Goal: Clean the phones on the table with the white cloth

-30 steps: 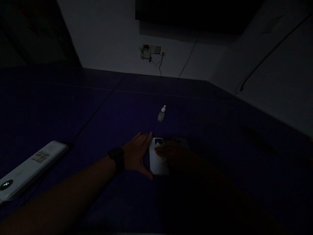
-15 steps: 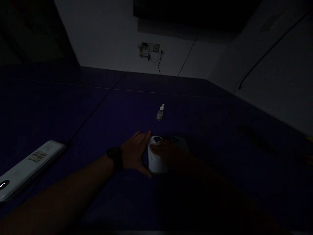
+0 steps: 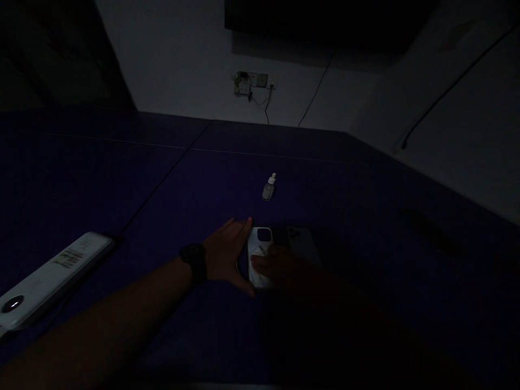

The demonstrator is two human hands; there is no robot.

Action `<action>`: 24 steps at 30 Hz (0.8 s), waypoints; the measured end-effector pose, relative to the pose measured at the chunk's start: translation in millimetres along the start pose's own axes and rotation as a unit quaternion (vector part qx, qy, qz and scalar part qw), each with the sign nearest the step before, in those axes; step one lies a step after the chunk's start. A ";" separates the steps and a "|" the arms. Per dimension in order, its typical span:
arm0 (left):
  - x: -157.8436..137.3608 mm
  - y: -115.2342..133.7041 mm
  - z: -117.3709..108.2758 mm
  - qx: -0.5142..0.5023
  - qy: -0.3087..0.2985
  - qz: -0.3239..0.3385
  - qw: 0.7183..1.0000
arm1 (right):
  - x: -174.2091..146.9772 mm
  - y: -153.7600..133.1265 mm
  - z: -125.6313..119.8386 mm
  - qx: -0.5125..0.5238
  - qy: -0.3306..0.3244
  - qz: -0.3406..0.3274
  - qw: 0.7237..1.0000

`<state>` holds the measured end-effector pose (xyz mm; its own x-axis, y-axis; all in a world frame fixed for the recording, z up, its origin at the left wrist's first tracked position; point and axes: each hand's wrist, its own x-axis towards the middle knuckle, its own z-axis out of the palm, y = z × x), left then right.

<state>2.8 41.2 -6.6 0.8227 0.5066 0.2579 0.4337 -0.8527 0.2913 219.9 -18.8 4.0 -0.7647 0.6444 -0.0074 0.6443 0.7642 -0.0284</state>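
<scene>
A pale phone case [image 3: 257,236] with a dark camera cutout lies flat on the dark purple table. My left hand [image 3: 225,249], wearing a black watch [image 3: 195,261], has thumb and fingers spread, the tips against the case's left corners. My right hand [image 3: 274,262] presses a crumpled white wipe [image 3: 260,273] onto the lower part of the case; deep shadow hides most of this hand. Just right of the case lies a grey phone [image 3: 304,244], its camera lenses facing up, partly covered by my right hand and arm.
Beyond my hands is a small dropper bottle [image 3: 268,188] with a white cap. A long white device [image 3: 57,271] with a lit round display lies at left. Farther right, a dark flat object [image 3: 430,230] is barely visible. Wall sockets [image 3: 254,82] with cables are at the back.
My right hand and the wipe have slid down the case, uncovering the camera cutout. My left hand keeps its place at the edge. The view has shifted slightly.
</scene>
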 end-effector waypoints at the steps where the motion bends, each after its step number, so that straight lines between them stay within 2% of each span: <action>1: -0.2 0.0 0.0 0.000 -0.001 0.001 1.000 | -0.1 -0.8 0.3 0.000 0.000 -0.003 1.000; 6: 0.0 0.3 -0.4 -0.005 -0.003 0.001 1.000 | 6.1 2.3 -7.6 0.000 0.015 0.058 0.998; 11: 1.2 -0.1 -0.5 -0.013 0.002 0.001 1.000 | -5.2 -1.6 -25.4 0.014 0.000 -0.016 1.000; 14: 1.4 0.4 -1.5 -0.013 -0.002 -0.001 1.000 | -14.4 -1.0 -32.4 0.011 0.002 -0.014 1.000; 17: 0.9 1.4 -2.6 -0.017 -0.008 -0.007 1.000 | -14.4 4.6 -30.4 -0.021 0.002 0.026 0.999; 20: 0.5 1.4 -2.5 -0.023 -0.008 -0.005 1.000 | -8.0 9.4 -21.7 -0.056 0.031 0.064 0.996; 24: 0.5 0.3 -0.7 -0.024 0.002 0.001 1.000 | -5.7 13.4 -10.4 -0.056 0.045 0.041 0.997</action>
<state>3.0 41.4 -5.7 0.8218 0.5056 0.2628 0.4140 -0.8467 0.3342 233.1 -12.0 14.0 -0.7078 0.7013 0.0846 0.7064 0.7033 0.0805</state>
